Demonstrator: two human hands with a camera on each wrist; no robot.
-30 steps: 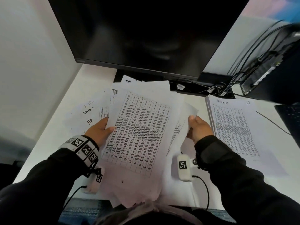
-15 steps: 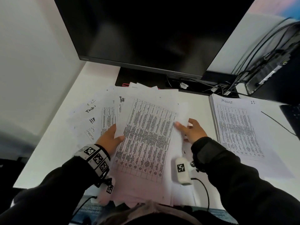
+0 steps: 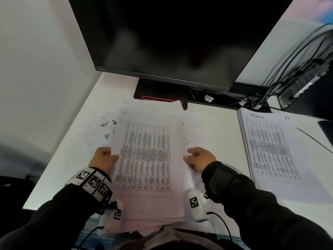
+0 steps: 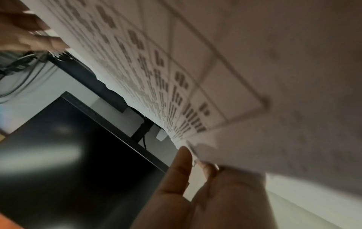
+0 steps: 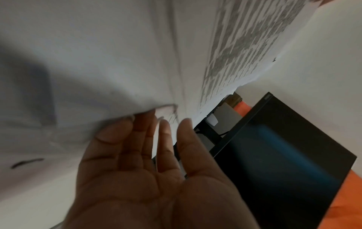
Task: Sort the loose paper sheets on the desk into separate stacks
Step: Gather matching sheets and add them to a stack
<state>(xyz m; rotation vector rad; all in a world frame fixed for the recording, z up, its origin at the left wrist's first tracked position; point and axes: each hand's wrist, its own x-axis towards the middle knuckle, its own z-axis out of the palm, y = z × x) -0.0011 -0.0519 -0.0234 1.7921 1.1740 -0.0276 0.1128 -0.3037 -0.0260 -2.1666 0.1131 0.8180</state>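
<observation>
handwriting "11" topped right stack [image 3: 270, 150]. held sheets [image 3: 146, 159] centre, long axis near-far, table print blurred. left hand [image 3: 103, 158] pinched left edge; right hand [image 3: 201, 159] fingers relaxed, touching right edge.

Surface: white desk [image 3: 221, 129] | we note a black monitor base [image 3: 160, 91] at its rear | loose paper sheets [image 3: 100, 127] fanned out at left-centre | a squared stack of printed tables [image 3: 270, 147] at right, apart from them | tangled cables [image 3: 252, 101] behind that stack
</observation>
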